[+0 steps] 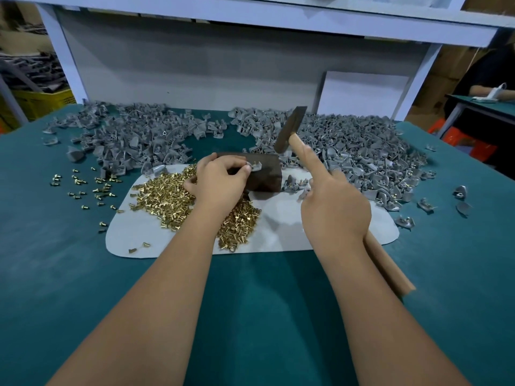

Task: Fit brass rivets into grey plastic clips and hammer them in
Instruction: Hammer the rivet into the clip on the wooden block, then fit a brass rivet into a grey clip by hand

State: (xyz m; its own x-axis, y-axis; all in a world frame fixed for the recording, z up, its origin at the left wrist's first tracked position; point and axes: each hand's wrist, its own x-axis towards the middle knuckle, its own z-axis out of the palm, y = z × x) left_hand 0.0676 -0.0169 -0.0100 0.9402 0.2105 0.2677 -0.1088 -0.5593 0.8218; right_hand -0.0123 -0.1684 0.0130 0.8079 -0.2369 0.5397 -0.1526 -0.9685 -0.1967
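Note:
My left hand [220,181] pinches a grey plastic clip [255,166] with a brass rivet in it, held on top of a dark metal block [264,175]. My right hand [333,207] grips the wooden handle of a hammer, index finger stretched along it. The hammer's dark head [289,129] is raised above and behind the block, tilted. A heap of brass rivets [167,195] lies on a white mat [278,224] under my left wrist. Grey clips lie in big piles at the back left [125,135] and right [356,146].
Loose rivets [92,185] are scattered on the green table top [250,316] to the left. Single clips [459,192] lie at the right. A white frame and back panel [195,68] close off the far side. Another person sits at a far right table [487,87].

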